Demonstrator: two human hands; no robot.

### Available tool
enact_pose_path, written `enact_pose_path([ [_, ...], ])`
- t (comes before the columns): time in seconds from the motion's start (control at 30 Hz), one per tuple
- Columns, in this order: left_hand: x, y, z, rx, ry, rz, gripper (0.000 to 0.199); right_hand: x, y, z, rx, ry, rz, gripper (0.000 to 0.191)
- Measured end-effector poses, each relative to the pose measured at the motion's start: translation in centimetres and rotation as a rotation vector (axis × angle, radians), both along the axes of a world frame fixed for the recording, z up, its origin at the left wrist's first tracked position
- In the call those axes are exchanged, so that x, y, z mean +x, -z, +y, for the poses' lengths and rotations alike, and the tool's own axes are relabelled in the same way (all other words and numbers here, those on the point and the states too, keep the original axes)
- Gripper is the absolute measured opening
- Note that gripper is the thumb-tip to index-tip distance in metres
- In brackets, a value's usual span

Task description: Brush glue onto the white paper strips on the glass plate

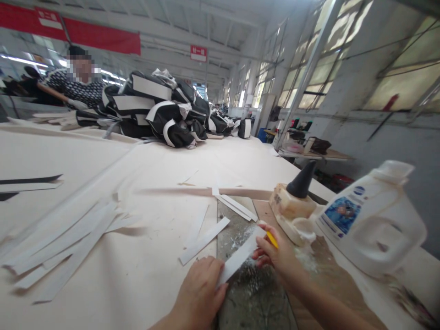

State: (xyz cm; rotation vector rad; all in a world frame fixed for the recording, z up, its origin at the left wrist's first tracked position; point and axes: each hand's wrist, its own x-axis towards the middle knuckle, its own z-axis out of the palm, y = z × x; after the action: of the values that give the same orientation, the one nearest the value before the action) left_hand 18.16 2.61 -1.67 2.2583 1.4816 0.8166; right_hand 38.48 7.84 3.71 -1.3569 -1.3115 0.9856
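**White strip [242, 252] spans the gap between two grips**

The left hand [201, 286] pinches the strip's near end, thumb drawn toward bent fingers. The right hand [275, 256], fingers curled around a yellow object [272, 239], has its fingertips at the far end. Beneath both grips lies a stained board [254, 293]; right of them stands a white jug [371, 224].

Two hands and two forearms are visible, all uncovered. Left hand [201, 291]: the back is broad and smoothly rounded behind the fingers [208, 264]; the thumb [220, 297] is short and blunt, on the inner side of the fingers. Left forearm [168, 322]: only a short bare length shows behind the fingers. Right hand [280, 254]: the fingers are slender and taper toward rounded tips. Right forearm [318, 293]: bare, smooth in outline, longer in view behind the fingers. Fingernail detail is too small to tell.
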Motion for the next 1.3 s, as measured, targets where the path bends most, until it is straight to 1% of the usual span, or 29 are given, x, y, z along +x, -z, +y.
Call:
enact_pose_path([
  [0.03, -0.1, -0.1, 0.0, -0.007, 0.004, 0.024, 0.019, 1.0, -0.2, 0.1, 0.075, -0.001, -0.114, 0.052],
  [0.1, -0.3, -0.3, 0.1, -0.030, 0.014, 0.041, 0.019, 2.5, -1.2, 0.1, 0.260, -0.013, -0.368, 0.046],
  [0.13, -0.3, -0.3, 0.1, -0.042, 0.023, 0.036, 0.020, 2.9, -1.8, 0.0, 0.337, -0.029, -0.463, 0.043],
  [0.17, -0.4, -0.3, 0.1, -0.053, 0.029, 0.026, 0.021, 2.9, -2.3, -0.3, 0.381, -0.062, -0.521, 0.039],
  [0.23, -0.4, -0.3, 0.2, -0.065, 0.039, 0.008, 0.022, 1.8, -2.6, -1.1, 0.359, -0.160, -0.527, 0.033],
  [0.3, -0.4, -0.2, 0.2, -0.069, 0.046, 0.006, 0.022, 0.4, -2.0, -1.8, 0.258, -0.242, -0.454, 0.032],
  [0.37, -0.4, -0.2, 0.2, -0.073, 0.046, 0.022, 0.019, 0.0, -1.2, -1.6, 0.162, -0.256, -0.434, 0.032],
  [0.43, -0.4, -0.3, 0.2, -0.082, 0.041, 0.041, 0.015, 1.2, -0.9, -0.5, 0.159, -0.174, -0.514, 0.033],
  [0.47, -0.4, -0.4, 0.2, -0.087, 0.038, 0.048, 0.013, 2.2, -1.1, 0.2, 0.181, -0.109, -0.586, 0.034],
  [0.53, -0.3, -0.5, 0.2, -0.095, 0.030, 0.054, 0.012, 4.2, -2.2, 1.1, 0.225, 0.042, -0.750, 0.037],
  [0.6, -0.3, -0.6, 0.3, -0.101, 0.027, 0.056, 0.013, 4.9, -3.4, 1.1, 0.257, 0.144, -0.850, 0.039],
  [0.63, -0.3, -0.5, 0.4, -0.101, 0.029, 0.055, 0.014, 4.6, -3.7, 0.7, 0.277, 0.149, -0.841, 0.040],
  [0.67, -0.3, -0.5, 0.4, -0.099, 0.032, 0.053, 0.014, 3.9, -3.8, 0.1, 0.298, 0.112, -0.794, 0.039],
  [0.7, -0.4, -0.4, 0.4, -0.095, 0.035, 0.051, 0.015, 3.1, -3.6, -0.6, 0.311, 0.039, -0.724, 0.038],
  [0.77, -0.4, -0.3, 0.5, -0.085, 0.040, 0.047, 0.015, 1.6, -2.7, -1.4, 0.299, -0.151, -0.610, 0.033],
  [0.8, -0.4, -0.3, 0.4, -0.081, 0.041, 0.046, 0.014, 1.4, -2.2, -1.4, 0.271, -0.217, -0.592, 0.031],
  [0.83, -0.5, -0.3, 0.4, -0.078, 0.041, 0.045, 0.014, 1.6, -1.9, -1.1, 0.241, -0.233, -0.609, 0.031],
  [0.87, -0.4, -0.2, 0.4, -0.076, 0.039, 0.046, 0.014, 2.2, -1.8, -0.6, 0.222, -0.194, -0.655, 0.033],
  [0.9, -0.4, -0.3, 0.4, -0.075, 0.036, 0.047, 0.013, 3.0, -2.0, 0.2, 0.213, -0.118, -0.723, 0.035],
  [1.0, -0.5, -0.4, 0.5, -0.064, 0.020, 0.037, 0.013, 5.7, -3.9, 2.2, 0.265, 0.147, -0.915, 0.038],
  [1.03, -0.5, -0.5, 0.5, -0.053, 0.014, 0.029, 0.014, 6.0, -4.6, 2.5, 0.298, 0.199, -0.934, 0.038],
  [1.07, -0.6, -0.6, 0.6, -0.039, 0.007, 0.021, 0.014, 6.1, -5.1, 2.7, 0.326, 0.219, -0.914, 0.039],
  [1.1, -0.8, -0.7, 0.6, -0.021, -0.001, 0.015, 0.014, 5.8, -5.4, 2.8, 0.346, 0.207, -0.859, 0.040],
  [1.13, -0.9, -0.8, 0.6, -0.004, -0.011, 0.011, 0.014, 5.3, -5.5, 2.8, 0.350, 0.165, -0.786, 0.041],
  [1.2, -1.1, -0.9, 0.6, 0.015, -0.027, 0.017, 0.015, 4.2, -4.8, 2.8, 0.318, 0.007, -0.672, 0.040],
  [1.23, -1.2, -1.0, 0.5, 0.014, -0.031, 0.024, 0.014, 3.8, -4.3, 2.9, 0.289, -0.064, -0.660, 0.038],
  [1.27, -1.2, -1.1, 0.4, 0.008, -0.032, 0.033, 0.014, 3.6, -3.9, 3.1, 0.263, -0.102, -0.687, 0.037],
  [1.3, -1.2, -1.1, 0.4, 0.002, -0.033, 0.040, 0.013, 3.5, -3.6, 3.4, 0.251, -0.091, -0.748, 0.036],
])
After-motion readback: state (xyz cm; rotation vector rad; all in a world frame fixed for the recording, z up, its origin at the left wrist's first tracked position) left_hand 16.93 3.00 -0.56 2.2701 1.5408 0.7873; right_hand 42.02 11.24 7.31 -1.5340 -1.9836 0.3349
